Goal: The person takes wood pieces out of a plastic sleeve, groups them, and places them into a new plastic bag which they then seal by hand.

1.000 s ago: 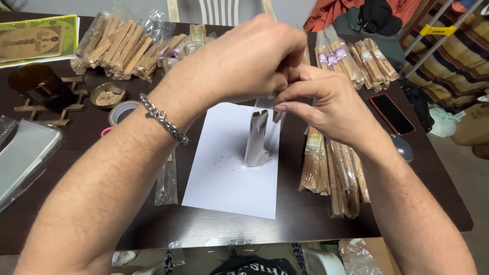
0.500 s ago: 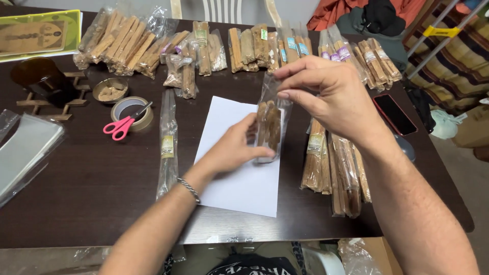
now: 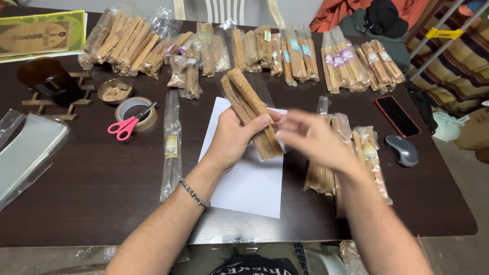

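My left hand (image 3: 230, 141) grips a clear plastic bag of brown wooden sticks (image 3: 248, 101), held tilted just above a white sheet of paper (image 3: 249, 186) on the dark table. The bag's top end points away from me to the left. My right hand (image 3: 311, 138) is blurred with motion just right of the bag's lower end, fingers spread, and I see nothing in it. A metal bracelet is on my left wrist.
A long empty clear sleeve (image 3: 171, 145) lies left of the paper. Pink scissors (image 3: 127, 125) rest on a tape roll (image 3: 135, 108). Filled stick packs (image 3: 351, 153) lie to the right, with more along the back (image 3: 244, 48). A phone (image 3: 397, 116) and mouse (image 3: 402, 150) sit far right.
Both hands came down from near the camera. The right hand, which held the bag upright on the paper, has let go; the left hand now holds it tilted.
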